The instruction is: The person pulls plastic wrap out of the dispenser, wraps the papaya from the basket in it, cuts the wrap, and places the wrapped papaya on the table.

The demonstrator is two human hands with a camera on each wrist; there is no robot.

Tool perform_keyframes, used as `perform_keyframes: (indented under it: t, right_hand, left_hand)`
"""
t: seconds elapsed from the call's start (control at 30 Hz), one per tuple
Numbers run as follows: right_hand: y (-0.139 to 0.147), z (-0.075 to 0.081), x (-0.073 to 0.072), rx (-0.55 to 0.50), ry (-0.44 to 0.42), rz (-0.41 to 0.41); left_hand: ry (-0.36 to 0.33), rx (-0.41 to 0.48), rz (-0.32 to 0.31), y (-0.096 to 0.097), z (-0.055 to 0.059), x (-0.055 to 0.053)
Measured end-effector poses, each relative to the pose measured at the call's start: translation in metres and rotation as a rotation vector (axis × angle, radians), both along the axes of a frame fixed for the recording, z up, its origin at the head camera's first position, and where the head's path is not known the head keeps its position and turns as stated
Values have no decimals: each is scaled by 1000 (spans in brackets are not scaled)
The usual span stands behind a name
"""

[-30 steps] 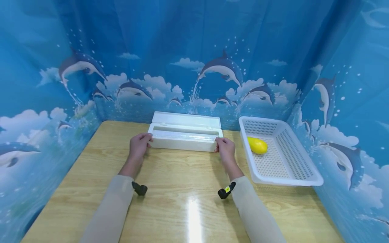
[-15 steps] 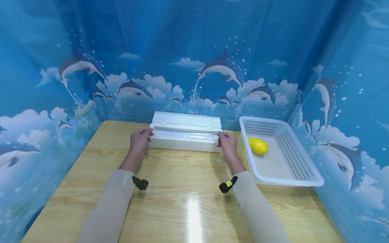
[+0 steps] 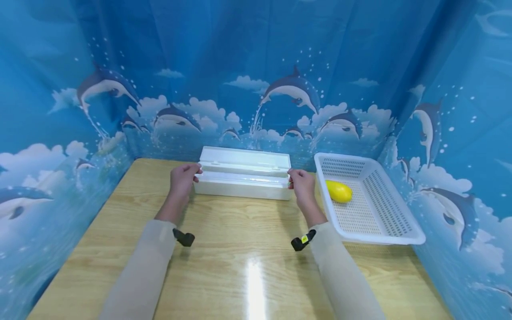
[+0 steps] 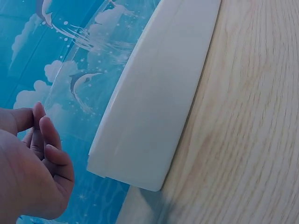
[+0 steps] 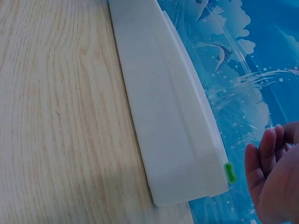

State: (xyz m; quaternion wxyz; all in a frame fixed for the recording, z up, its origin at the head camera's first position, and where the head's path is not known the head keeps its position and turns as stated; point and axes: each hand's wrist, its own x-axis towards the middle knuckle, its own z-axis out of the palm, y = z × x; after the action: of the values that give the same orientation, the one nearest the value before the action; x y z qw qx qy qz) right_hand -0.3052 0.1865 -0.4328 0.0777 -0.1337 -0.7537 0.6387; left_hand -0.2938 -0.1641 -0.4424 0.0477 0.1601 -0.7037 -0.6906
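A long white cling film dispenser (image 3: 242, 190) lies at the table's back edge, its lid (image 3: 245, 156) tipped back. My left hand (image 3: 184, 180) is at its left end, and thumb and index finger pinch a corner of clear cling film (image 4: 100, 60). At the other end my right hand (image 3: 302, 184) pinches the film's opposite corner. In both wrist views the film stretches from the fingertips to the dispenser's upper edge. A small green slider (image 5: 230, 172) shows at the right end of the dispenser. The film roll inside cannot be made out.
To the right stands a white perforated plastic basket (image 3: 400, 240) with a yellow oval fruit (image 3: 339, 191) in it. Blue dolphin-print curtains (image 3: 224, 53) enclose the wooden table (image 3: 224, 249) at the back and sides.
Both hands have kept their pinch on the film and risen slightly toward the back. My right hand has shifted a little to the right. The dispenser and basket stay put.
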Motion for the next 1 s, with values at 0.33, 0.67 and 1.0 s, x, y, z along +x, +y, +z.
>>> perform_keyframes:
  t: [0.33, 0.67, 1.0]
  right_hand:
    - [5, 9, 4, 98, 23, 14]
    - [4, 12, 8, 107, 78, 54]
    - [8, 18, 12, 93, 151, 62]
  left_hand:
    - [40, -25, -33, -4, 8, 5]
    - [51, -61, -26, -11, 23, 13]
    - [51, -57, -10, -5, 34, 15]
